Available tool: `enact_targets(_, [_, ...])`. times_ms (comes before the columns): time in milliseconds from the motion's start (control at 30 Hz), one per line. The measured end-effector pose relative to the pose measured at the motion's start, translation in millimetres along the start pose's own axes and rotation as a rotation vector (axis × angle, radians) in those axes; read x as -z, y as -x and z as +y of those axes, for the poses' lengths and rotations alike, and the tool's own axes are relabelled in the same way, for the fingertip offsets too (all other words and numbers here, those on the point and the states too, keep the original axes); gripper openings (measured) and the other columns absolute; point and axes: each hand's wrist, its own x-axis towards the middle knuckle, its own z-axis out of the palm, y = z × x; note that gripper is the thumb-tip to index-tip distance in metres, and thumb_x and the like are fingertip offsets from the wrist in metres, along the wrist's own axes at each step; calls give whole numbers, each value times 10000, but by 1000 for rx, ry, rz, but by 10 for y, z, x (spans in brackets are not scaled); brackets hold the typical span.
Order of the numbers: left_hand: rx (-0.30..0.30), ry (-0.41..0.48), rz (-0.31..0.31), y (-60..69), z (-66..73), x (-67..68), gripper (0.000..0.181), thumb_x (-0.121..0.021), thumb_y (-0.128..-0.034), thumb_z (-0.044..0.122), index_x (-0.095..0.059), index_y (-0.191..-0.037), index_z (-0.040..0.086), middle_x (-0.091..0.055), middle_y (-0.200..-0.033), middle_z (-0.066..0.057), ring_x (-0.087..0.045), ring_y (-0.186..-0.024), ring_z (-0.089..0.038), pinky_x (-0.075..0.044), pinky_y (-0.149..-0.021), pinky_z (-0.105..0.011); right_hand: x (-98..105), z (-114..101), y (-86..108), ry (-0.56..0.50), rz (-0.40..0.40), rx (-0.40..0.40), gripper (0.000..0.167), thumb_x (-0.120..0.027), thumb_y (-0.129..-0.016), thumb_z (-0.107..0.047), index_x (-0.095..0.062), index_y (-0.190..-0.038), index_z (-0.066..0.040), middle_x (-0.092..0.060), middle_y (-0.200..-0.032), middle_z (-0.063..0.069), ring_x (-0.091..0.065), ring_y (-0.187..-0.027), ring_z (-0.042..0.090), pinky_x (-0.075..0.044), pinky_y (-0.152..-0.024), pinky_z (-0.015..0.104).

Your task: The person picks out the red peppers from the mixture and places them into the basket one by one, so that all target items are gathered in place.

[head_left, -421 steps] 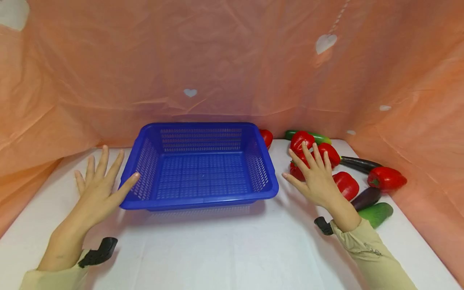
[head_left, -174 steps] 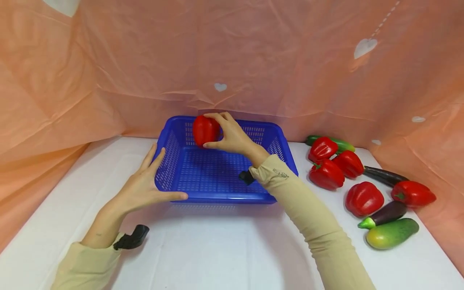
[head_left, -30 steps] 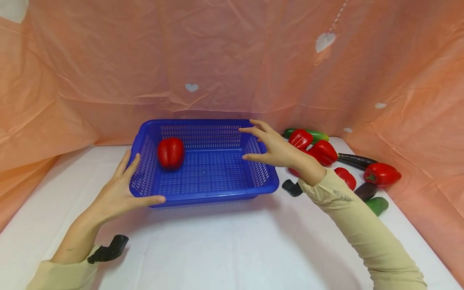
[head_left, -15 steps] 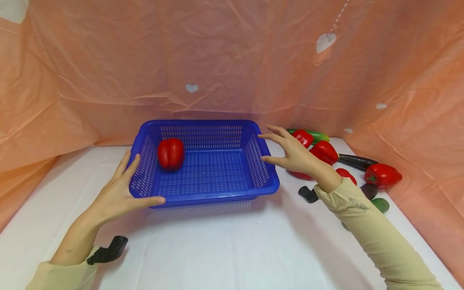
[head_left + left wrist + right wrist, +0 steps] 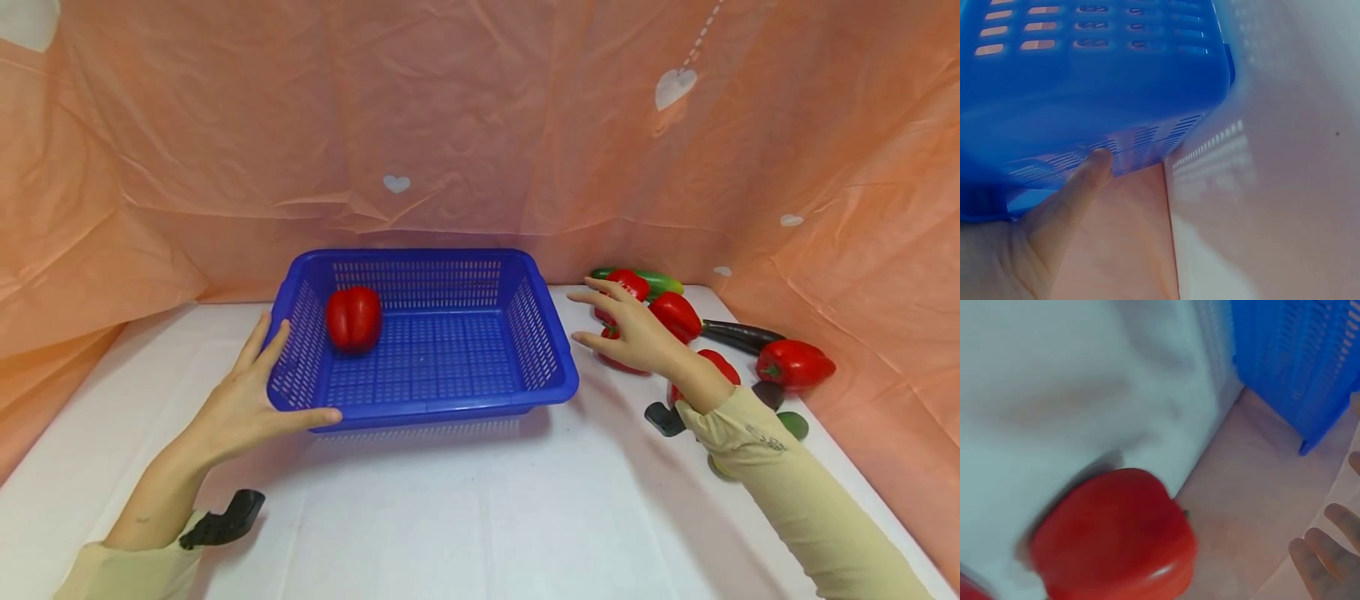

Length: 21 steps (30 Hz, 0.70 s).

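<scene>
At the blue plastic basket's (image 5: 427,407) front left corner, my left hand (image 5: 236,408) rests with fingers straight along the side and thumb on the front rim. In the left wrist view, one digit of this hand (image 5: 1082,194) lies against the basket's slotted wall. A red bell pepper (image 5: 353,319) sits inside the basket, toward its left side. To the basket's right, my right hand (image 5: 637,333) hovers with spread, relaxed fingers and holds nothing. Under and behind it lie red bell peppers (image 5: 675,317), partly hidden by the hand. The right wrist view shows one pepper (image 5: 1116,537) close up.
Farther right are a dark eggplant (image 5: 742,336), a red bell pepper (image 5: 795,365) and a partly covered green vegetable (image 5: 792,425). Another green vegetable (image 5: 660,283) lies at the back. An orange cloth (image 5: 480,117) hangs around the white tabletop (image 5: 420,517).
The red pepper went from the right hand into the basket over the earlier frames. In the last second, my right hand has moved right, off the basket, toward the other peppers. The left hand stays put.
</scene>
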Motion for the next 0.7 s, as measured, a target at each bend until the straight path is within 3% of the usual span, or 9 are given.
enact_targets(167, [1,-5,2,0,-12,-2,1267,-799,-695,530,52,-1540,121,214,-1593,-47,-169,-1334,-628,-263,-933,-782,-21,106,61,20,-4,-1,582,-737,-836,-190,-525,-1362,-62,-348,-1483,246,-290,-1383,441,-272,-1070,669])
enact_targets(400, [-10,-3,4,-2,-15,-17,1263,-802,-695,520,40,-1540,104,207,-1595,-46,-171,-1336,-625,-265,-931,-782,-53,320,164,3,-8,-3,687,-787,-757,-137,-501,-1378,-69,-370,-1455,239,-308,-1356,444,-338,-1005,695])
enact_targets(700, [-5,-2,3,-1,-11,-12,1261,-799,-698,522,43,-1540,107,213,-1594,-39,-161,-1342,-621,-263,-931,-783,-48,542,298,-10,-32,-29,736,-795,-734,-104,-470,-1392,-51,-353,-1454,270,-277,-1356,464,-375,-963,699])
